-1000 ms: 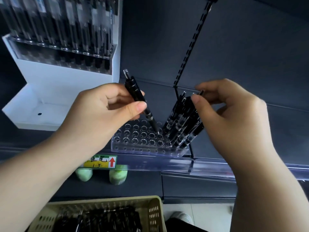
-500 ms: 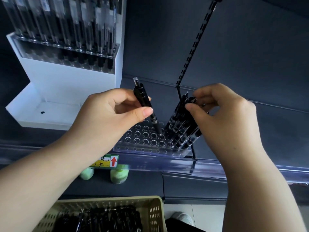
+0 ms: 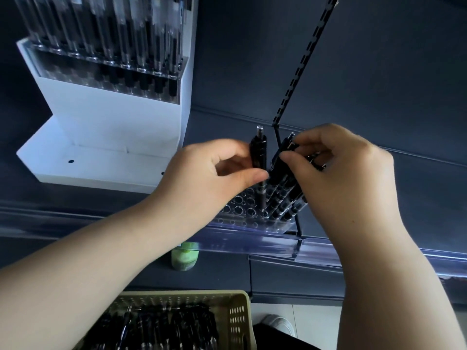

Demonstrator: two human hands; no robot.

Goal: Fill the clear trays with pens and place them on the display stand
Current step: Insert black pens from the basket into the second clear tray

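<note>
Head view, centre frame: the left hand (image 3: 202,178) pinches one black pen (image 3: 258,157) upright, its tip at a hole in the clear tray (image 3: 240,214). The right hand (image 3: 341,178) grips the pen bunch (image 3: 280,193) standing at the tray's right end. I judge it about a third filled, not yet on the white display stand (image 3: 113,114), upper left.

It is a shop. A clear price rail (image 3: 240,238) edges dark shelving (image 3: 417,188); a pen display stand (image 3: 113,117) stands upper left.
</note>
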